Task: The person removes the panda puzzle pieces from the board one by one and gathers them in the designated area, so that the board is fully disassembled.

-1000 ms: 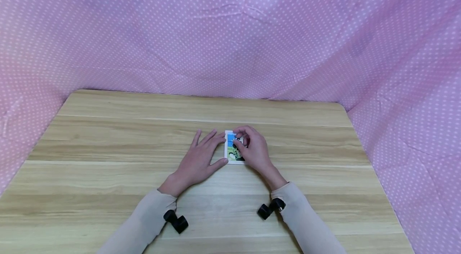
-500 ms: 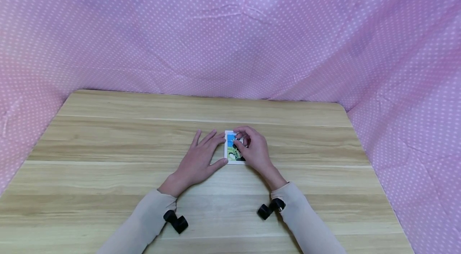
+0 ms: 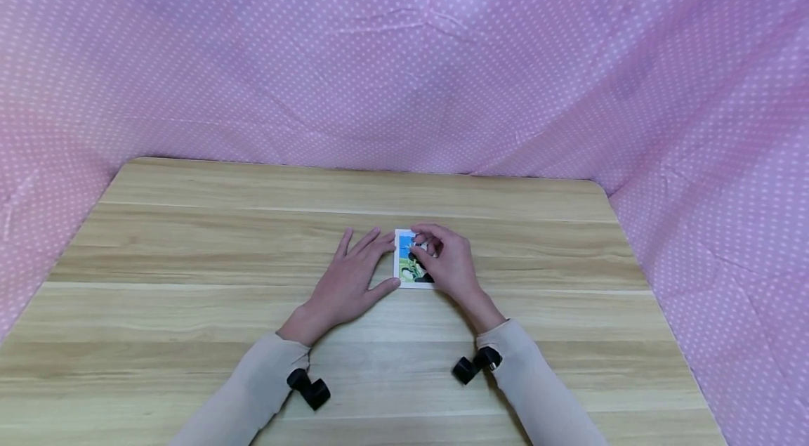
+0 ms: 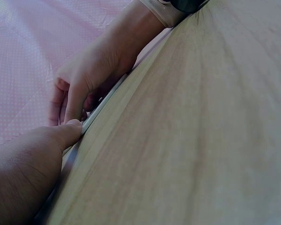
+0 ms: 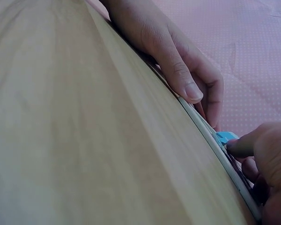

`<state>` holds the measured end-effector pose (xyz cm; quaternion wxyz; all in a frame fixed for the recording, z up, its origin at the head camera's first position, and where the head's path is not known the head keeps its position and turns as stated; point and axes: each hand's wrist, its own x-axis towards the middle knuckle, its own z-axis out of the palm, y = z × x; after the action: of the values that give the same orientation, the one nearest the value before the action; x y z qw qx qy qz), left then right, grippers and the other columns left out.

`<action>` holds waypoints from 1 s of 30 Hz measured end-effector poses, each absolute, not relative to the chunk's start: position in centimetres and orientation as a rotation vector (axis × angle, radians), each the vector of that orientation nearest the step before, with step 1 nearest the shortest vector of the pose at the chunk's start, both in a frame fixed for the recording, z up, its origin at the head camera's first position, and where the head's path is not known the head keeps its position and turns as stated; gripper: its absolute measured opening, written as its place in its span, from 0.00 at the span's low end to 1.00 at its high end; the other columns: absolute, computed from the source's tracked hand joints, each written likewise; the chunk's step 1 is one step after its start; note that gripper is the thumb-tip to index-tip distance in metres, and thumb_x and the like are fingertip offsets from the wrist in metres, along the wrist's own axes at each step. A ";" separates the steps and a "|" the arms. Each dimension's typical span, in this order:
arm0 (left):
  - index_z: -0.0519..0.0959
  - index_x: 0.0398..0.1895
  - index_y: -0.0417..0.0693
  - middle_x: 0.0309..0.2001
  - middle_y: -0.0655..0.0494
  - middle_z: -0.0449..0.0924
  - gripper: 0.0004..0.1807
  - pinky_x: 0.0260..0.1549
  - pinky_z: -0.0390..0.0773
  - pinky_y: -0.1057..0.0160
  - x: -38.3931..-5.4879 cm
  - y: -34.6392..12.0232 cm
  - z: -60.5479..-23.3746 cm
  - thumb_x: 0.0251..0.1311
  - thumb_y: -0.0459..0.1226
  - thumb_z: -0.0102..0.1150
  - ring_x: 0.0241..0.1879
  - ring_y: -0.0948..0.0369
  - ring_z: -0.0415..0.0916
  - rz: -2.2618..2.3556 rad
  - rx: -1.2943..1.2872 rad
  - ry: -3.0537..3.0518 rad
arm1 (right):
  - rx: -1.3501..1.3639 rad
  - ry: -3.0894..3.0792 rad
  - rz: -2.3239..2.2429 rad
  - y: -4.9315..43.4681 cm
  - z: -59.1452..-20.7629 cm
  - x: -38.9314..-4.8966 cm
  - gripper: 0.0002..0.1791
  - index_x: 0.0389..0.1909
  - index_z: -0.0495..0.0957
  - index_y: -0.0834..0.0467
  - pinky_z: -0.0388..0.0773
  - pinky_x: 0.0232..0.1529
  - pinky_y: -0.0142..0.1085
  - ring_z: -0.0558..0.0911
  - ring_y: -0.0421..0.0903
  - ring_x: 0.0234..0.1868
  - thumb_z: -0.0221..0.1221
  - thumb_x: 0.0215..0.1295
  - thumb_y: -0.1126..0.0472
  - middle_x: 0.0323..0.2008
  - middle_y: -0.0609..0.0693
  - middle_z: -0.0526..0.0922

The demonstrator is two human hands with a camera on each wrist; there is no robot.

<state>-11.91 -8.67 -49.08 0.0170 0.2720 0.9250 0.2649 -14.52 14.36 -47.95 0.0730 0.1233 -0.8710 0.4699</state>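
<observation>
1. A small, flat, white-bordered rectangular panel [image 3: 413, 273], printed in blue, green, white and black, is laid flat near the middle of a light wood-grain tabletop [image 3: 221, 249], between the two hands; its right part is covered by the right hand.
2. The left hand [image 3: 354, 281] is spread with its fingers extended and is closed around nothing. The panel's near left corner is touched by its thumb, and the panel's left edge is met by its index finger farther up.
3. The right hand [image 3: 450, 263] is curled over the panel. A small, thin, light-blue piece [image 5: 226, 136] is pinched at its thumb and fingertips.
4. In the right wrist view, the piece is seen tilted up from the panel's surface; its lower part is hidden by the fingers, so whether the panel is touched by it cannot be told.
5. In the left wrist view, the panel is seen edge-on as a thin pale slab, with the left thumb set at its near end.
6. Both forearms are covered by beige sleeves [image 3: 253, 376], and a black wrist-worn device [image 3: 310, 390] is carried at each cuff.
7. The tabletop is backed and flanked by pink cloth with white dots [image 3: 404, 67], hung in soft creases.
</observation>
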 end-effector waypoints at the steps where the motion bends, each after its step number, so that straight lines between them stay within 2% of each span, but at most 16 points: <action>1: 0.72 0.81 0.47 0.87 0.55 0.62 0.37 0.88 0.28 0.43 -11.9 -8.7 -49.1 0.81 0.60 0.56 0.89 0.52 0.49 0.825 0.845 2.875 | 0.367 -2.618 1.412 14.4 -48.0 -14.5 0.18 0.55 0.91 0.63 0.74 0.31 0.27 0.80 0.41 0.31 0.77 0.64 0.73 0.37 0.51 0.91; 21: 0.72 0.81 0.47 0.89 0.57 0.57 0.37 0.88 0.30 0.39 -12.0 -9.4 -48.9 0.79 0.57 0.58 0.90 0.52 0.47 0.803 0.958 2.841 | 0.310 -2.616 1.455 14.4 -47.9 -14.6 0.15 0.53 0.92 0.62 0.74 0.30 0.26 0.80 0.40 0.31 0.76 0.67 0.70 0.36 0.50 0.91; 30: 0.73 0.80 0.47 0.88 0.59 0.59 0.36 0.88 0.31 0.39 -12.1 -9.4 -49.0 0.78 0.57 0.59 0.89 0.51 0.50 0.812 0.951 2.856 | 0.262 -2.610 1.509 14.7 -47.9 -14.7 0.15 0.55 0.91 0.62 0.75 0.31 0.27 0.80 0.41 0.32 0.75 0.68 0.70 0.37 0.51 0.91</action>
<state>-12.06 -9.36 -48.96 0.0121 0.3050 0.9160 0.2604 -14.70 14.71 -47.86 0.0576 0.0863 -0.8611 0.4977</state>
